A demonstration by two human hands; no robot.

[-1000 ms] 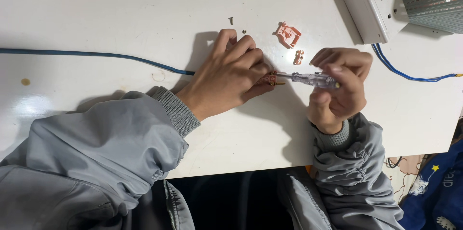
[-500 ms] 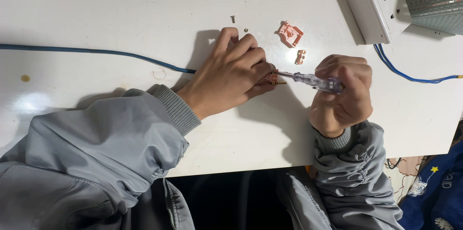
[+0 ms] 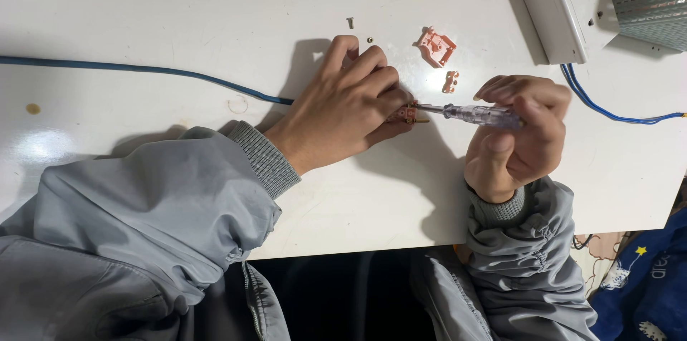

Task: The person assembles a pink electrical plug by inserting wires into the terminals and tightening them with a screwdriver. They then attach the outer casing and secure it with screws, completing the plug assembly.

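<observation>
Head view: the left hand [image 3: 351, 108] lies palm-down on the white table [image 3: 179, 19], wrist bent, forearm in a grey sleeve [image 3: 157, 198] running out to the lower left. Its fingers are curled close together and clamp a small pink plug part [image 3: 406, 113], which peeks out just past the fingertips. The right hand [image 3: 519, 137] stands upright on its heel, fingers wrapped tightly round a clear-handled screwdriver [image 3: 476, 113]; the thumb presses along the handle. The screwdriver's tip meets the pink part right at the left fingertips. A blue cable [image 3: 143, 70] runs in under the left palm. Beyond the left knuckles lie a small screw [image 3: 351, 23], a pink cover piece [image 3: 436, 46] and a little brass clip [image 3: 450, 82]. Above the right fingers sits a white wall socket [image 3: 569, 6].
</observation>
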